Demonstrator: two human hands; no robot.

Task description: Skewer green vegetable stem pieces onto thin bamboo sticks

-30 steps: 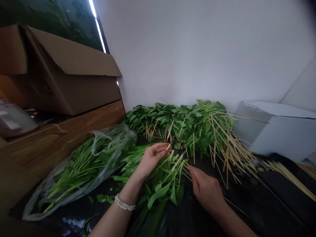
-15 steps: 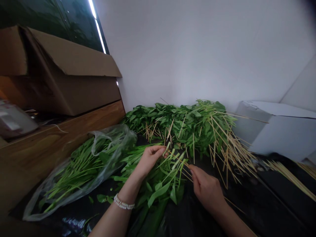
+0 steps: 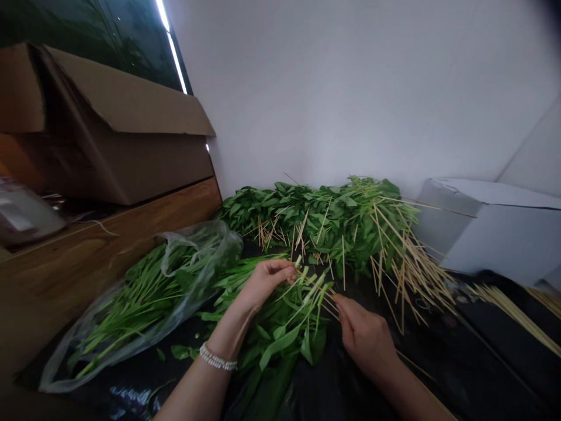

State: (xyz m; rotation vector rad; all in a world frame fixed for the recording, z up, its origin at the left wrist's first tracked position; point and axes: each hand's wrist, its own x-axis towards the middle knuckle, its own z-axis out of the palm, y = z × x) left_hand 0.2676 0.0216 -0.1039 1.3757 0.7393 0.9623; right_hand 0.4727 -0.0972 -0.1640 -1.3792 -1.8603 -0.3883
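Observation:
My left hand (image 3: 270,283), with a beaded bracelet on its wrist, pinches a leafy green stem (image 3: 298,262) between thumb and fingers. In my right hand (image 3: 366,333) is a thin bamboo skewer (image 3: 331,292), which points toward the left hand. Several cut stems of leafy greens (image 3: 316,292) hang side by side along the skewer between the two hands, their leaves drooping below. One or two more sticks show close under the right fingers; whether they are held too, I cannot tell. Loose greens (image 3: 239,275) lie beneath and beyond my left hand.
Against the wall lies a long heap of skewered greens (image 3: 319,210), with bare skewer ends (image 3: 412,275) jutting right. A clear plastic bag (image 3: 201,304) of greens is at left, below a cardboard box (image 3: 144,158). A white box (image 3: 504,228) and more skewers (image 3: 508,307) are at right.
Both hands have stayed nearly in place, still on the stem and skewer. The whole view has shifted very slightly.

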